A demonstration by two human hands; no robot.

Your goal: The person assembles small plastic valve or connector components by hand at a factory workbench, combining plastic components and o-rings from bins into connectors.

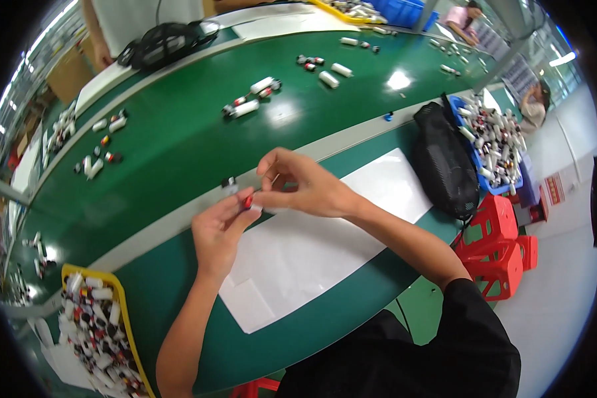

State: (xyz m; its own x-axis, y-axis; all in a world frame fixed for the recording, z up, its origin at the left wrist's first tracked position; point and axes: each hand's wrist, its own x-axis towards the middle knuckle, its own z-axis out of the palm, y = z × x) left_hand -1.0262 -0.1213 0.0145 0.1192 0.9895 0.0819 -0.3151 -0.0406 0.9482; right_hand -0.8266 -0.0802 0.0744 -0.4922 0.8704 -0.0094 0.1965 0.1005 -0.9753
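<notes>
My left hand [217, 229] and my right hand [305, 188] meet over the near edge of the green belt [179, 139]. Between their fingertips is a small part with a red end [248, 201], pinched by both hands. A small white and black piece [229, 183] lies on the grey strip just beyond my fingers. Below my hands lies a white sheet [312, 252] on the green table.
A yellow tray [116, 288] full of small white, red and black parts is at my lower left. A blue bin [494, 142] of similar parts and a black bag [444, 162] are to the right. Loose parts [252, 96] lie scattered on the belt. Red stools [504, 245] stand below right. Other people stand at the far edge.
</notes>
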